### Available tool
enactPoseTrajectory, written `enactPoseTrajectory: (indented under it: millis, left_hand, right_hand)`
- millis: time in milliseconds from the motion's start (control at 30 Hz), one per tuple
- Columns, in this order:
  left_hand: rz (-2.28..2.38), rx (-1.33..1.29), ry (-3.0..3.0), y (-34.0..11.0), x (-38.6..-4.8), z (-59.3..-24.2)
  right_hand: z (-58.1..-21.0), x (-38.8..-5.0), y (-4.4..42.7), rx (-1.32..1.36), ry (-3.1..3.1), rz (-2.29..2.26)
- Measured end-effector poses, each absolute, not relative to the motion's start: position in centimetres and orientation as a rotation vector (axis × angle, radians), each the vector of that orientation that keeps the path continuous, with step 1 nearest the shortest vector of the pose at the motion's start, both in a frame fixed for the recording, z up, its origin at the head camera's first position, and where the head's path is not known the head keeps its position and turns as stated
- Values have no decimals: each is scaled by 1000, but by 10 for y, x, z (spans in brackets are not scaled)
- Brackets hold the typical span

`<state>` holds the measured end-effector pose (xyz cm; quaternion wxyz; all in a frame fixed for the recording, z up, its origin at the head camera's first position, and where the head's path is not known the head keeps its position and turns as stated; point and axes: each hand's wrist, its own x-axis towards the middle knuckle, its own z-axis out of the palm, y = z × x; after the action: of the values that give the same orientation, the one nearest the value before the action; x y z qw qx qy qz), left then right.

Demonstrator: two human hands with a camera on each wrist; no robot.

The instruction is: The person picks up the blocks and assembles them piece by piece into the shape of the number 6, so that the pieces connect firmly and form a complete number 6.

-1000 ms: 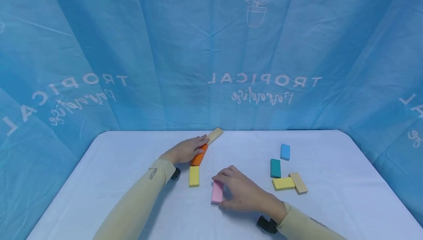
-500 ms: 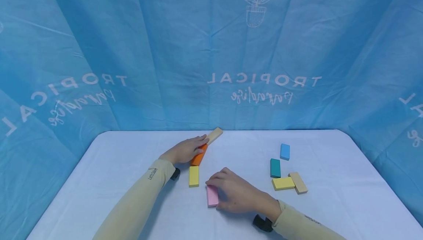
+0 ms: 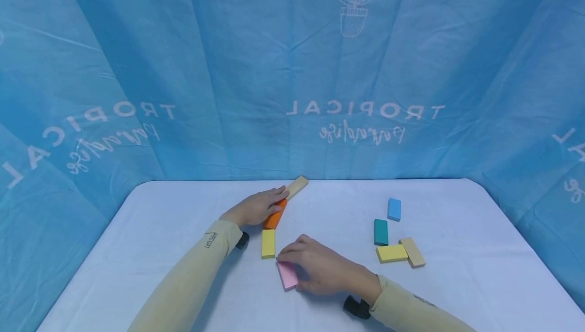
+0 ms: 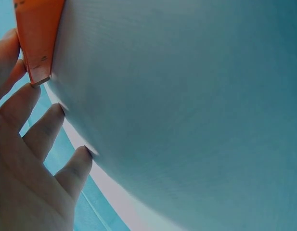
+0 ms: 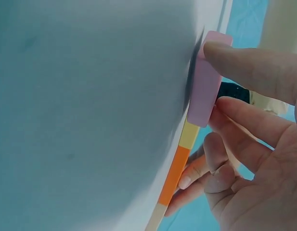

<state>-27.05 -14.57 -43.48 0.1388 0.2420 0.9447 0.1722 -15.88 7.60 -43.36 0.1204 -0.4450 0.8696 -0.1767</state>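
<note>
In the head view my right hand [image 3: 317, 266] pinches a pink block [image 3: 287, 275] lengthwise, thumb at the near end and fingers at the far end. The block lies slightly turned, close to the near end of a yellow block [image 3: 268, 244]. That yellow block meets an orange block [image 3: 276, 215], and a plain wooden block [image 3: 297, 188] continues the line beyond. My left hand [image 3: 256, 207] rests at the orange block [image 4: 38, 43], thumb against it and the other fingers spread; some fingertips touch the tabletop in the left wrist view. The right wrist view shows my thumb on the pink block [image 5: 204, 89].
On the right of the white table [image 3: 457, 220] lie a blue block [image 3: 394, 209], a green block [image 3: 381, 232], another yellow block [image 3: 391, 254] and another wooden block [image 3: 412, 252]. A blue printed curtain [image 3: 256, 68] hangs behind the table.
My right hand has moved left and slightly nearer with the pink block, which has turned so its far end tips left toward the yellow block. My left hand has stayed put.
</note>
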Motion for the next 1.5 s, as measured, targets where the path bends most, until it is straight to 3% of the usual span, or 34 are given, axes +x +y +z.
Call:
enactPoseTrajectory:
  millis: [633, 1100, 1500]
  left_hand:
    - [483, 698, 2737, -146, -271, -436]
    - [503, 710, 2742, -145, -271, -438]
    - [492, 692, 2744, -145, -271, -436]
  right_hand:
    - [-432, -160, 68, -1399, 2472, -508]
    - [-430, -153, 68, -1139, 2599, -559]
    - [-432, -151, 64, -1253, 2603, -510]
